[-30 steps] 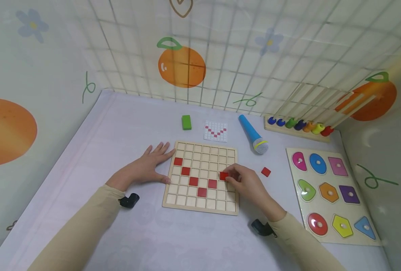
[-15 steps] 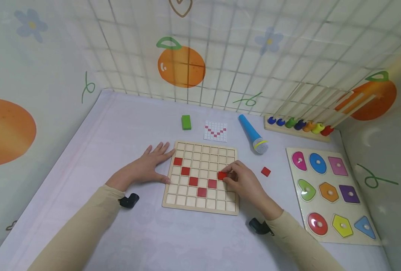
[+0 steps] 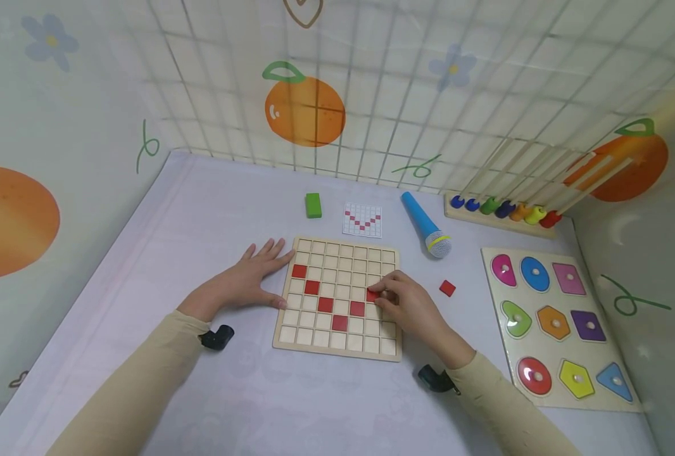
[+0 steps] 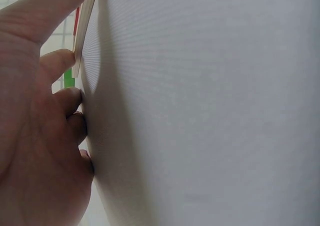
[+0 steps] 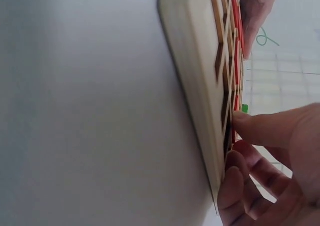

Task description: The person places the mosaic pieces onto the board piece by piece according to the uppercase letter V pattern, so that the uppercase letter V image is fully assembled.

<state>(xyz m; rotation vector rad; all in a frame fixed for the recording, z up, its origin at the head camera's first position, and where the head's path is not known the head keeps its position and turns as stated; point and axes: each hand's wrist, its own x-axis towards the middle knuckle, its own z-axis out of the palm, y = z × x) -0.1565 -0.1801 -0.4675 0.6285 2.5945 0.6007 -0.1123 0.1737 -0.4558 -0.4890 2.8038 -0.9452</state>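
Note:
A square wooden grid board [image 3: 307,342] lies on the table with several red tiles in its cells, stepping down and then up like a V. My right hand [image 3: 414,307] pinches a red square tile [image 3: 372,296] at a cell near the board's right side, thumb and index finger at its edges. In the right wrist view the thumb [image 5: 265,131] is right at the grid, and the other fingers curl by the board's edge. My left hand [image 3: 252,275] lies spread at the board's left side, its thumb and index fingertip touching the edge.
A loose red tile [image 3: 447,288] lies right of the board. Behind it are a green block [image 3: 313,206], a pattern card [image 3: 363,220] and a blue toy microphone [image 3: 423,221]. A peg rack with coloured beads [image 3: 499,221] and a shape puzzle [image 3: 520,345] stand at the right.
The red tile in my right hand has shifted slightly left and now sits lower, level with a cell of the board. My left hand has stayed in place.

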